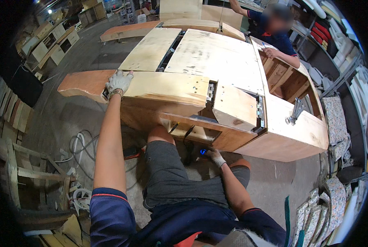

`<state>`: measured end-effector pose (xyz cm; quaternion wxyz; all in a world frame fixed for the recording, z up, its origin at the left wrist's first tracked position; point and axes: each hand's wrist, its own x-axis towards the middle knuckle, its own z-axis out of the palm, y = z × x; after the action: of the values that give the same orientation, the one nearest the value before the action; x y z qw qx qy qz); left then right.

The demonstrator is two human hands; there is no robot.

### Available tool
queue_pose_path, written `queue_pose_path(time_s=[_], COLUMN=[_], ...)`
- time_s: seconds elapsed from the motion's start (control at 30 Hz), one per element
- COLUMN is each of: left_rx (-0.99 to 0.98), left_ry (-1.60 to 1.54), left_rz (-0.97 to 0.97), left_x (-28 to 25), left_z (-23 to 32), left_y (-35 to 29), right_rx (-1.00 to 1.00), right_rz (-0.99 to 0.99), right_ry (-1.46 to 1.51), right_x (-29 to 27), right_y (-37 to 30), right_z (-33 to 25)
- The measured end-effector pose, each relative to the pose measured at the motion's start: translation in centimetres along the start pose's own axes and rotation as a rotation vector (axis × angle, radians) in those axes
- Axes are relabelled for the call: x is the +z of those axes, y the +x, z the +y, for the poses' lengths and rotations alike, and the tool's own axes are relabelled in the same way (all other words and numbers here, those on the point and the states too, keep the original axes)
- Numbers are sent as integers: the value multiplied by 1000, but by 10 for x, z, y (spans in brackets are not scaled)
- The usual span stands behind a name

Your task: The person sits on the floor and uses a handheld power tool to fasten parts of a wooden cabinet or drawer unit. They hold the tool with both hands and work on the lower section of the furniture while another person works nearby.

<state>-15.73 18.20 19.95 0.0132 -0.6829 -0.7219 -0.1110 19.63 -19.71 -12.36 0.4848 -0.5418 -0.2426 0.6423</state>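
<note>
A large wooden furniture frame (217, 49) of hinged panels stands in front of me. My left hand (119, 83), in a pale fingerless-tipped glove, lies with fingers spread on the joint between the near side panel (167, 88) and the reddish end piece (87, 82). Low by the frame's near side, my gloved right hand (215, 157) is closed on a small dark device (203, 152) with a glowing blue light; its full shape is hidden. Black cables (188, 133) hang from the opening in the frame's near side, close to that hand. Metal hinges (210, 91) show between the panels.
Across the frame, a co-worker (274, 24) rests one hand on the open box section. A metal bracket (294, 114) stands on its near panel. Cables (79, 142) and a wooden rack (38, 173) are at left; foam pieces (319, 214) and loaded shelves line the right.
</note>
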Motion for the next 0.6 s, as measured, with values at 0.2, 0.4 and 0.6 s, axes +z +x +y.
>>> queue_pose_path(time_s=[0.2, 0.4, 0.6], left_rx=[10, -7, -3], left_ry=[24, 27, 36], left_rz=[2, 0, 6], left_x=[8, 3, 1], left_z=[5, -11, -5], left_y=[4, 0, -3], right_rx=[31, 54, 24], right_rz=[1, -7, 32], right_ry=[38, 75, 39], right_x=[-6, 12, 7], right_y=[1, -4, -3], right_z=[2, -8, 1])
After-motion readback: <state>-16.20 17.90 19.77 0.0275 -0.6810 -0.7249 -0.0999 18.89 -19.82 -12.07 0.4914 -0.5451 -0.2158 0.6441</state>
